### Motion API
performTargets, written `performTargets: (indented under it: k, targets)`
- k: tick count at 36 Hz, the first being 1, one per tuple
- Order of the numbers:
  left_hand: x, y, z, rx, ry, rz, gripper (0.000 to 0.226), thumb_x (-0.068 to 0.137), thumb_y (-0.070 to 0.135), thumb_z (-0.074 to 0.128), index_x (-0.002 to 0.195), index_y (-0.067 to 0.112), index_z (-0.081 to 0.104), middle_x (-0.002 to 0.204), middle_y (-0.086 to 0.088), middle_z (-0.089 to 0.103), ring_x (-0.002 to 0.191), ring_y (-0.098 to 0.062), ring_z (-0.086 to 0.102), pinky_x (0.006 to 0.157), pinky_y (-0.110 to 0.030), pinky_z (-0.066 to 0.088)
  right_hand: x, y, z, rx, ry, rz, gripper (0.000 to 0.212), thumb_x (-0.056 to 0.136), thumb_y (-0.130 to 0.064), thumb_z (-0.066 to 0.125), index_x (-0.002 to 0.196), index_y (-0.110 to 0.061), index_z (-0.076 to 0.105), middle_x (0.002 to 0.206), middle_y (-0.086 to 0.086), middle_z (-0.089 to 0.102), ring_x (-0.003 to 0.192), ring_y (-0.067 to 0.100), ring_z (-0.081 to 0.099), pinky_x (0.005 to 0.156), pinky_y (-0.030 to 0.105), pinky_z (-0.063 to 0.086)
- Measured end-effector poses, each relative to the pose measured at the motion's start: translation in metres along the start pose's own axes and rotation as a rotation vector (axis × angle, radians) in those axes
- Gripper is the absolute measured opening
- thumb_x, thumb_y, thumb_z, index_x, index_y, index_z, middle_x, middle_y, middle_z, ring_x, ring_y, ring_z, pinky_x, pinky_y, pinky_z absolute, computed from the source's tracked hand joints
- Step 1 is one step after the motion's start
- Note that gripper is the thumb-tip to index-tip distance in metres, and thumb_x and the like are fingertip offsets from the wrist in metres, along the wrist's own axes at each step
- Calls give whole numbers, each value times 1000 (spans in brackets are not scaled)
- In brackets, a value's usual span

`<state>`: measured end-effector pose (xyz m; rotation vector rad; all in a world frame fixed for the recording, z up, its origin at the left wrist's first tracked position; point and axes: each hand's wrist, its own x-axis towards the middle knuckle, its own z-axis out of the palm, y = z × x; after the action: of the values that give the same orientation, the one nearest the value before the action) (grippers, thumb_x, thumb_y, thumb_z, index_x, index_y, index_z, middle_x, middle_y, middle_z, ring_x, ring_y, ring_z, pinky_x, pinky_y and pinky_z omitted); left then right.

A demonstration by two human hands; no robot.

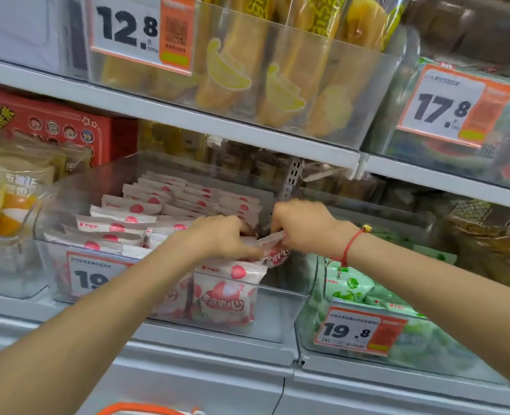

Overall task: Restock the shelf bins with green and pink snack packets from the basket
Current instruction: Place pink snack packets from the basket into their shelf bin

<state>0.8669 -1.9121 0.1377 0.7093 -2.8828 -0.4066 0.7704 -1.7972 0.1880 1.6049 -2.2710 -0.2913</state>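
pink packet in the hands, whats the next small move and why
Probably push the pink packet down into the gap at the right end of the pink bin. Both the left hand and right hand pinch it above that spot, and the rows to the left already stand full, while the corner below looks open.

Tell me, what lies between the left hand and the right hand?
In the head view, one pink packet lies between the left hand and the right hand, over the pink bin; both hands seem to pinch it.
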Motion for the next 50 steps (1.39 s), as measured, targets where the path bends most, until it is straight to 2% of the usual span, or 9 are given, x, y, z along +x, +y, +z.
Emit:
performTargets:
  k: [6, 10, 13, 20, 27, 33, 42, 45, 50]
  targets:
    - [-4, -11, -6, 146, 11, -10, 42, 86, 63, 42, 98, 31, 66, 109, -3, 65, 90, -24, 52, 71, -31, 36, 35, -14, 9, -23, -166, 128, 27, 92, -4, 47, 115, -3, 60, 116, 15, 63, 98, 29, 61, 71, 31, 42]
    - [-7, -17, -7, 172, 16, 8, 37, 90, 56, 44, 69, 27, 52, 111, -6, 65, 93, -26, 50, 73, -31, 31, 61, -18, 27, -73, -149, 282, 32, 96, -12, 46, 126, -6, 54, 129, 11, 57, 118, 29, 55, 94, 36, 44]
    - [-10, -14, -7, 212, 16, 32, 29, 93, 55, 40, 80, 31, 52, 118, -9, 62, 110, -30, 51, 77, -32, 27, 71, -20, 36, -64, -149, 350, 33, 97, -17, 45, 128, -6, 52, 129, 12, 56, 119, 29, 54, 95, 37, 44]
    - [-13, -16, -5, 176, 18, 46, 37, 94, 54, 37, 104, 33, 65, 122, -10, 60, 112, -28, 46, 76, -32, 25, 84, -10, 39, 41, -95, 443, 33, 94, -14, 50, 127, -8, 54, 128, 12, 57, 119, 29, 54, 92, 35, 45]
    - [-14, -18, -5, 160, 26, 61, 40, 94, 56, 38, 117, 35, 63, 127, -6, 58, 116, -28, 44, 81, -32, 26, 90, 3, 19, 224, -363, 381, 70, 71, -22, 80, 130, -2, 50, 133, 16, 54, 121, 32, 52, 100, 43, 42]
    - [-13, -19, -2, 160, 42, 71, 34, 94, 55, 38, 107, 37, 65, 120, -4, 60, 109, -26, 45, 79, -31, 28, 92, 0, 38, 114, -80, 486, 43, 95, -17, 47, 135, 1, 44, 135, 20, 49, 124, 34, 48, 103, 41, 39]
    - [-8, -16, 0, 175, 34, 41, 44, 93, 58, 38, 130, 41, 55, 135, -2, 53, 121, -27, 43, 92, -33, 30, 89, -1, 35, 236, -99, 454, 38, 94, -12, 46, 131, 0, 46, 133, 20, 50, 123, 33, 48, 101, 38, 41]
    - [-7, -15, 0, 169, 33, 23, 45, 92, 59, 39, 130, 40, 54, 135, -2, 54, 121, -27, 43, 95, -33, 30, 76, 0, 27, 218, -172, 361, 32, 91, -5, 50, 122, 2, 54, 123, 19, 57, 113, 31, 56, 82, 31, 44]
    - [-9, -10, -1, 130, 75, 18, 40, 93, 61, 36, 93, 33, 64, 104, -3, 67, 94, -24, 55, 79, -32, 37, 45, -6, 16, 117, -214, 234, 31, 90, -6, 54, 121, -1, 56, 117, 17, 62, 95, 28, 61, 71, 27, 43]
